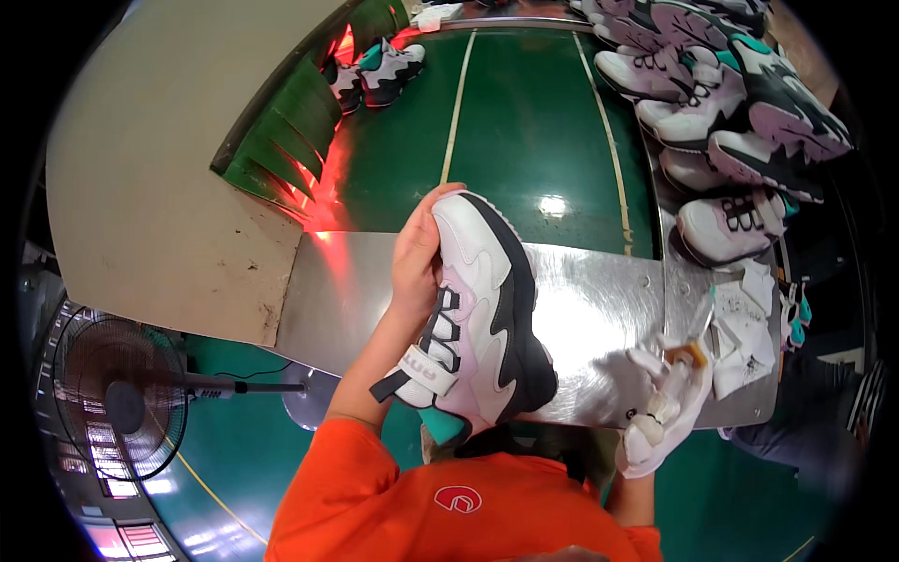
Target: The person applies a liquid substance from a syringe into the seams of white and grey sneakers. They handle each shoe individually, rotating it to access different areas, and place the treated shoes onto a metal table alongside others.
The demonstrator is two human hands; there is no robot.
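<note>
My bare left hand (417, 253) is closed round the toe end of a sneaker (487, 309), which stands toe-up in front of my chest. The sneaker is white and pale lilac with a black wavy sole edge, black laces, a white strap and a teal heel lining. Over the metal ledge's right part, my right hand (660, 417) wears a white glove. Its fingers close on a small tool (688, 357) with a pale handle and a yellow-brown tip. The tool's exact kind is unclear. A gap separates the right hand from the sneaker.
A green belt (534, 122) runs away beyond the metal ledge (599, 318). Similar sneakers (730, 225) pile up at right, beside crumpled white papers (744, 328). A pair of sneakers (389, 70) sits near red-lit green flaps (281, 140). A fan (122, 403) stands at left.
</note>
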